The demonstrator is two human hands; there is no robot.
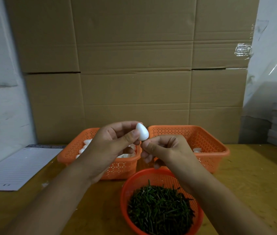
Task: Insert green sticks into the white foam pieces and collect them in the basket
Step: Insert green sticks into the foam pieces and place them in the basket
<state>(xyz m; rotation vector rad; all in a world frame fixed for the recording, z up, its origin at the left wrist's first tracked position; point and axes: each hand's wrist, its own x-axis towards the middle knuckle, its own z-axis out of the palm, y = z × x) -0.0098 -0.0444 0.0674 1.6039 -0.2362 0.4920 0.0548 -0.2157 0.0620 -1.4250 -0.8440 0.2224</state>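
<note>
Left hand (115, 141) pinches white egg-shaped foam piece (142, 131), blunt end down; right hand (161, 148), fingertips pinched together, touches directly beneath; stick hidden.

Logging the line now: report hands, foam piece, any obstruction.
Left hand grips foam piece. Right hand pinched at its base; stick hidden. Nothing in the way.
</note>
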